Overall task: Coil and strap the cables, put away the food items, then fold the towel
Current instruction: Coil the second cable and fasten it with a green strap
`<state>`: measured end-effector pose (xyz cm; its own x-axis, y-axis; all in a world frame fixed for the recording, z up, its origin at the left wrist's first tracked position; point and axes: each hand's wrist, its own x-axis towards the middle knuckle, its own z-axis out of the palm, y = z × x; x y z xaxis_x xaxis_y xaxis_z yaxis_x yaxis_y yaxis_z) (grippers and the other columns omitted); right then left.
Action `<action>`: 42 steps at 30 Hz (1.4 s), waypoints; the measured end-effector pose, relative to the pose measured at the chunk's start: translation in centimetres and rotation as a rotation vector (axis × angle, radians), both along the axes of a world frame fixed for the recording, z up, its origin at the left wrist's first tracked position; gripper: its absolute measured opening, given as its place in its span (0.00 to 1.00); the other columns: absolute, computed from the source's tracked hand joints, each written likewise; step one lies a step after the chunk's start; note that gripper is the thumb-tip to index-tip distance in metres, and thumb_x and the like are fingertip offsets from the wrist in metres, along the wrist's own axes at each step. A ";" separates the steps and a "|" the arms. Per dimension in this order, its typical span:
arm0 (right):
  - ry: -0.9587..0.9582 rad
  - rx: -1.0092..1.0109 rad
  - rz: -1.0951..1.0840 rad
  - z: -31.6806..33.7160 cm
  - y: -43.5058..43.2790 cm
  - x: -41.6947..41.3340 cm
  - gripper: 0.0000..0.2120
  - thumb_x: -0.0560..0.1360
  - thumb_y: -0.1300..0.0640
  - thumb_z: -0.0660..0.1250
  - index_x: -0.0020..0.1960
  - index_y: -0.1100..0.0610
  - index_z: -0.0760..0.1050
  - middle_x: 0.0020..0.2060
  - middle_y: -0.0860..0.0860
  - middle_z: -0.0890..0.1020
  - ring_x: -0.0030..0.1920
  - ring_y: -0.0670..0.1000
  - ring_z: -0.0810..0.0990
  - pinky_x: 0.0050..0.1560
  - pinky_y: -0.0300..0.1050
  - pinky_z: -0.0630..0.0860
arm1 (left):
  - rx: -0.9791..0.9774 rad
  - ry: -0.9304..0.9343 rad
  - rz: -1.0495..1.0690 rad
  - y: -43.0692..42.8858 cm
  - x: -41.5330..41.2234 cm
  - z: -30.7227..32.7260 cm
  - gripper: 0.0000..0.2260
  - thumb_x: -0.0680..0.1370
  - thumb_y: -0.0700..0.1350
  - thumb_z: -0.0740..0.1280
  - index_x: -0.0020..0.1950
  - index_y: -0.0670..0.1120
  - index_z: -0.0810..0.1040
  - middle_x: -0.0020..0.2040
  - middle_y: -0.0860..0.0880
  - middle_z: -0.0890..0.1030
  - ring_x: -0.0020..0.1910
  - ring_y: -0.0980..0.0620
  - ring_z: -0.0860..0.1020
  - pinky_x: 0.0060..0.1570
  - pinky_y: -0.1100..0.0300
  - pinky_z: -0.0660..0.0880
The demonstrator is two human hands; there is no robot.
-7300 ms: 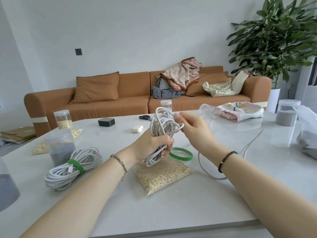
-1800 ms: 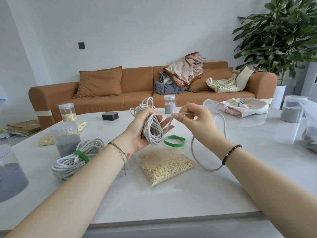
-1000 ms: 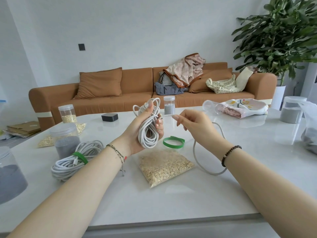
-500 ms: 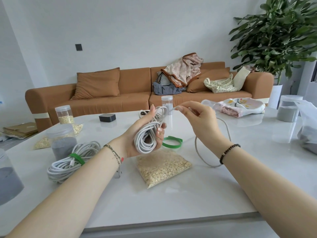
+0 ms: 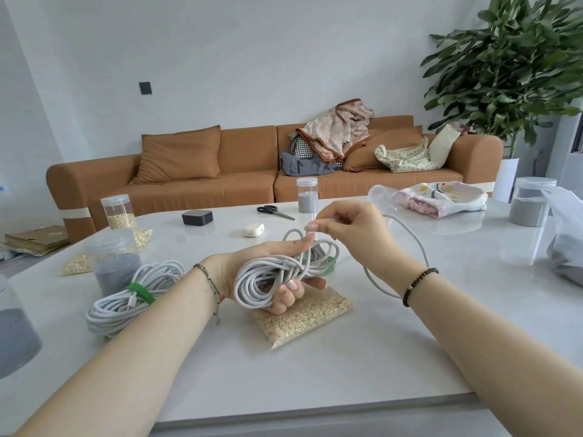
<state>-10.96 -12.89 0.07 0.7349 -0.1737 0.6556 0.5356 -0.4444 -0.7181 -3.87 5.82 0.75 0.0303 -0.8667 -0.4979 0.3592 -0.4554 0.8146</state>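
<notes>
Lying sideways across the left hand (image 5: 252, 272), the white cable coil (image 5: 277, 279) is held just above the bag of oats (image 5: 303, 316), the fingers (image 5: 288, 290) curled shut around its loops. The right hand (image 5: 350, 228) is raised just behind the coil, thumb and forefinger pinched narrow on the loose cable end (image 5: 407, 244), which arcs out to the right of the coil and back down toward it. A green strap (image 5: 328, 266) shows partly behind the coil on the worktop (image 5: 347, 373). Left of the coil lies a second cable bundle (image 5: 126, 304), already bound with a green strap of its own, touching a jar of grey powder (image 5: 113, 263). Farther behind the coil sit a white earbud case (image 5: 254, 230), scissors (image 5: 273, 211), a black box (image 5: 197, 217) and 1 small grey-filled jar (image 5: 306, 195). Far right of the coil, a patterned towel (image 5: 441, 197) lies in a clear wrapper.
</notes>
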 end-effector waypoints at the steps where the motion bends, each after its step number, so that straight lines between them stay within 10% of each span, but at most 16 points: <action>1: 0.018 0.004 0.012 -0.1 0.1 0.1 0.14 0.62 0.46 0.78 0.36 0.56 0.83 0.26 0.48 0.74 0.28 0.42 0.68 0.32 0.32 0.64 | 0.005 -0.030 -0.021 0.0 -0.1 0.1 0.35 0.62 0.62 0.81 0.56 0.41 0.74 0.30 0.47 0.77 0.25 0.52 0.77 0.29 0.61 0.76; 13: 0.030 0.052 0.087 -0.6 0.9 0.1 0.18 0.62 0.46 0.77 0.37 0.62 0.82 0.32 0.69 0.76 0.33 0.52 0.71 0.34 0.44 0.68 | -0.004 -0.179 -0.115 -0.6 -0.2 0.2 0.22 0.64 0.55 0.77 0.49 0.41 0.78 0.28 0.48 0.75 0.24 0.52 0.76 0.29 0.63 0.73; 24: 0.045 0.023 -0.008 -0.9 -0.3 0.4 0.11 0.80 0.55 0.68 0.43 0.59 0.71 0.29 0.58 0.70 0.32 0.52 0.64 0.33 0.45 0.61 | -0.298 -0.156 0.012 -0.5 0.2 0.1 0.22 0.66 0.52 0.76 0.50 0.36 0.81 0.31 0.42 0.79 0.28 0.47 0.80 0.31 0.58 0.78; 30: 0.025 0.024 0.003 -0.7 -0.4 0.3 0.22 0.81 0.47 0.63 0.40 0.66 0.75 0.26 0.49 0.70 0.29 0.48 0.66 0.32 0.38 0.64 | -0.486 -0.096 0.014 -0.4 0.6 0.5 0.17 0.70 0.51 0.72 0.48 0.37 0.81 0.32 0.44 0.80 0.29 0.48 0.80 0.32 0.58 0.77; 42: 0.014 -0.152 -0.188 -0.9 -1.2 0.5 0.13 0.81 0.55 0.65 0.39 0.57 0.74 0.24 0.43 0.65 0.28 0.44 0.63 0.30 0.36 0.60 | -0.616 -0.480 0.765 -0.5 1.1 0.3 0.14 0.80 0.49 0.60 0.39 0.42 0.74 0.33 0.43 0.76 0.32 0.48 0.75 0.36 0.57 0.73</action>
